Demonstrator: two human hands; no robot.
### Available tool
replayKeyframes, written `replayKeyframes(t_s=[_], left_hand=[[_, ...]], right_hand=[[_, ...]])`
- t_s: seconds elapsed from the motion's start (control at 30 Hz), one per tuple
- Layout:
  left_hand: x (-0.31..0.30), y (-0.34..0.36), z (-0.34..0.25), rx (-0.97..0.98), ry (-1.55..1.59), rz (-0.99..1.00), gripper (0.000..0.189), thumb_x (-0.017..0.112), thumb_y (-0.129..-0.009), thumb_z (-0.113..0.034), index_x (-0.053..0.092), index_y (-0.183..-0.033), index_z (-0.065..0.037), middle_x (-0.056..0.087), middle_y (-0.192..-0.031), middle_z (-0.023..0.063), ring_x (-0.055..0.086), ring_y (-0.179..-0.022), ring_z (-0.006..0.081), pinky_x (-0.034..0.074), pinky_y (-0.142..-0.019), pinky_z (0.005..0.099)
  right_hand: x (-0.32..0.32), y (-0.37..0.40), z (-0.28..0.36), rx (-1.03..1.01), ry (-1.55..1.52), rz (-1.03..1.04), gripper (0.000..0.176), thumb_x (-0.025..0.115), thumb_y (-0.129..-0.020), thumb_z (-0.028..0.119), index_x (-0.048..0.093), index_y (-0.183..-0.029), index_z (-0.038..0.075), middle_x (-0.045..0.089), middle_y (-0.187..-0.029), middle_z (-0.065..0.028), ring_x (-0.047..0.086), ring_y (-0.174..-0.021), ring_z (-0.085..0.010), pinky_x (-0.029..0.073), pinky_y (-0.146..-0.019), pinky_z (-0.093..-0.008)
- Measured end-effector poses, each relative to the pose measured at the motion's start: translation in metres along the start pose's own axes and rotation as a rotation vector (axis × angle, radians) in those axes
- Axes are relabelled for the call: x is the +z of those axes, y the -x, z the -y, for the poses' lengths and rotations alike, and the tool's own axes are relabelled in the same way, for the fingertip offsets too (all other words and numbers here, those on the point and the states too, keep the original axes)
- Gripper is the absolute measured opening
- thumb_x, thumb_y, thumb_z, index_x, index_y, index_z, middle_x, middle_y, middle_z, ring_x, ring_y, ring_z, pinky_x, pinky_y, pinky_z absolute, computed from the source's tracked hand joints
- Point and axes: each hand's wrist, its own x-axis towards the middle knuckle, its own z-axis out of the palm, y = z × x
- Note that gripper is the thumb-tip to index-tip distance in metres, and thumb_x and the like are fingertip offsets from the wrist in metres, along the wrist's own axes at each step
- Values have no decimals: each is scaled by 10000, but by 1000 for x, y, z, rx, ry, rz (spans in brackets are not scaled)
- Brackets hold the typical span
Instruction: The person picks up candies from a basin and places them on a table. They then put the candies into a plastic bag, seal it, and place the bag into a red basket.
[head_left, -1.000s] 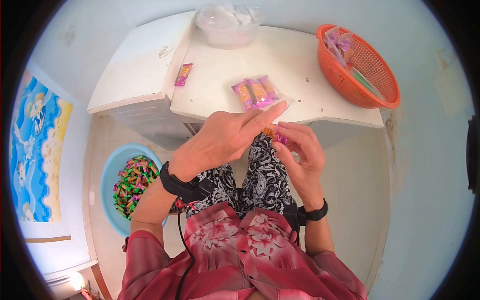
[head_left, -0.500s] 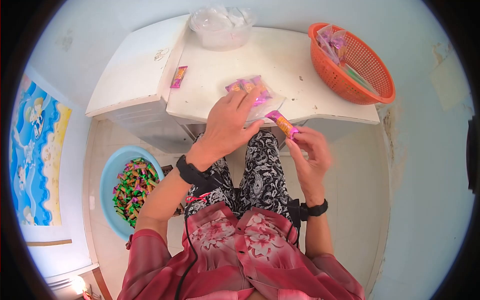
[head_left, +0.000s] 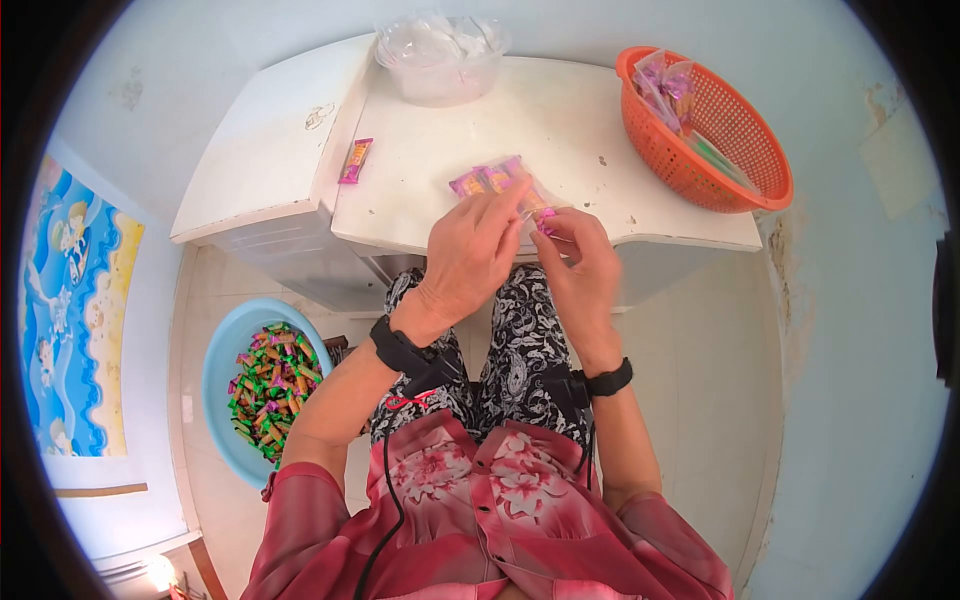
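Note:
A clear plastic bag [head_left: 530,192] lies near the front edge of the white desk, with several purple-wrapped snacks [head_left: 487,180] inside. My left hand [head_left: 470,250] is over its near end, fingers closed on the plastic. Close beside it, my right hand [head_left: 583,272] pinches another purple-wrapped snack bar [head_left: 546,221] at the bag's mouth. My fingers hide part of that bar, so how far it sits inside the bag cannot be made out.
One loose wrapped snack [head_left: 355,161] lies at the desk's left. An orange basket [head_left: 665,150] with filled bags stands right, a clear plastic tub [head_left: 440,85] at the back. A blue basin [head_left: 215,400] of green- and purple-wrapped snacks is on the floor, left. The desk [head_left: 420,140] has a front edge above my knees.
My right hand has moved left and up, bringing the snack bar from beside the bag to its mouth. My left hand has shifted slightly right and stays at the bag.

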Motion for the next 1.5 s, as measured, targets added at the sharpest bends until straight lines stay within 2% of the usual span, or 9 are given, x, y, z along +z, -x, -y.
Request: replayKeyframes(t_s=[0.27,0.37,0.47,0.6,0.7,0.9,0.97,1.1,1.5], left_hand=[[1,6,-3,1,84,-8,546,761,-920,8,636,-1449,-48,718,-929,67,674,-734,232,561,-669,374],[-8,9,-1,-58,93,-26,574,770,-930,-27,616,-1483,-47,728,-957,63,665,-753,225,563,-696,371],[-17,15,16,-154,28,-26,597,763,-942,-58,586,-1512,-40,729,-1003,68,660,-798,226,565,-731,369],[-21,22,33,-294,-67,44,613,740,-953,-76,553,-1534,-28,706,-1079,100,663,-896,241,570,-770,379],[-17,25,40,-285,-162,64,599,730,-951,-82,563,-1523,-25,675,-1149,124,666,-939,255,573,-772,383],[-12,21,66,-398,12,21,630,734,-908,-77,585,-1518,-26,642,-1231,141,676,-957,245,566,-825,378],[-18,15,74,-434,85,118,618,735,-902,-90,603,-1502,-23,655,-1212,127,666,-941,231,558,-839,367],[-22,3,76,-532,122,281,575,731,-906,-124,641,-1466,-30,682,-1159,95,649,-922,217,542,-848,346],[-24,9,70,-474,124,264,565,697,-941,-83,623,-1500,-58,700,-1172,89,657,-907,204,550,-813,344]], right_hand=[[24,-12,-24,-68,165,11,294,739,-961,-35,650,-1240,-4,700,-1223,-192,761,-997,-335,642,-843,-393],[24,-13,-13,73,163,13,306,747,-951,-12,657,-1242,21,723,-1187,-161,732,-1032,-345,619,-852,-415],[18,-14,-12,-221,558,-21,332,767,-927,24,674,-1245,51,749,-1125,-117,686,-1090,-336,587,-873,-435],[20,-15,-9,-152,547,11,358,771,-917,51,681,-1263,65,765,-1088,-90,644,-1126,-333,566,-898,-447],[22,-15,-11,-160,527,20,359,757,-933,54,685,-1285,59,770,-1115,-95,646,-1128,-337,569,-905,-447],[22,-20,-27,-242,578,7,304,736,-959,58,740,-1262,73,749,-1252,-110,637,-1154,-348,571,-911,-445],[21,-20,-30,-269,637,-15,271,733,-965,63,760,-1234,80,730,-1286,-116,633,-1154,-345,571,-907,-443],[23,-20,-23,-173,627,-6,250,731,-963,66,768,-1208,89,715,-1262,-119,627,-1123,-341,570,-897,-443],[28,-27,-24,-162,670,95,146,684,-996,89,720,-1125,30,739,-1126,-118,618,-1032,-354,553,-872,-462]])
